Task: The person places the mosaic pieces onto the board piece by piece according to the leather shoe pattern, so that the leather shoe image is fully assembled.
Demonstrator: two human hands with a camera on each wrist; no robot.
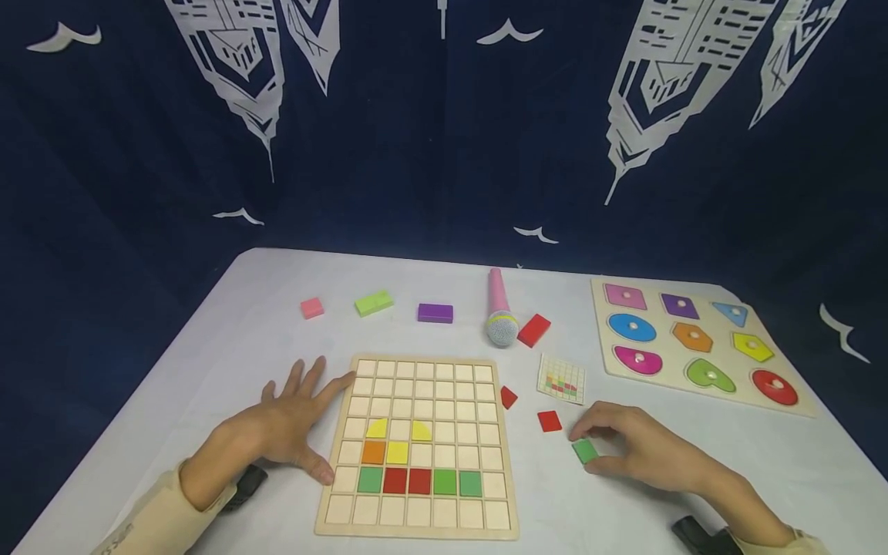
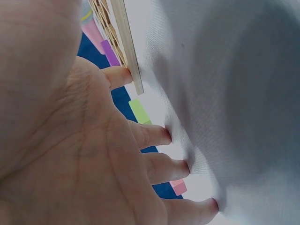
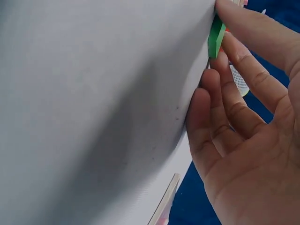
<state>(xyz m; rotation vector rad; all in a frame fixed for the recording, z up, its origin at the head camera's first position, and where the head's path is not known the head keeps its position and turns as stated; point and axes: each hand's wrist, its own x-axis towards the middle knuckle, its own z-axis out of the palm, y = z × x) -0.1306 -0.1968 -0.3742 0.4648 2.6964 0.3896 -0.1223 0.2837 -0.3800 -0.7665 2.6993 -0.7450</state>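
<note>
My right hand (image 1: 645, 451) pinches a green tile (image 1: 585, 451) on the table (image 1: 229, 324), just right of the grid board (image 1: 418, 524). My left hand (image 1: 277, 428) lies flat, fingers spread, touching the board's left edge.

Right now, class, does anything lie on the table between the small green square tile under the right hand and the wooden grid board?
Nothing visible does: bare white cloth separates the green square tile, pinched by the right hand, from the wooden grid board. The red square tile lies farther back.
</note>
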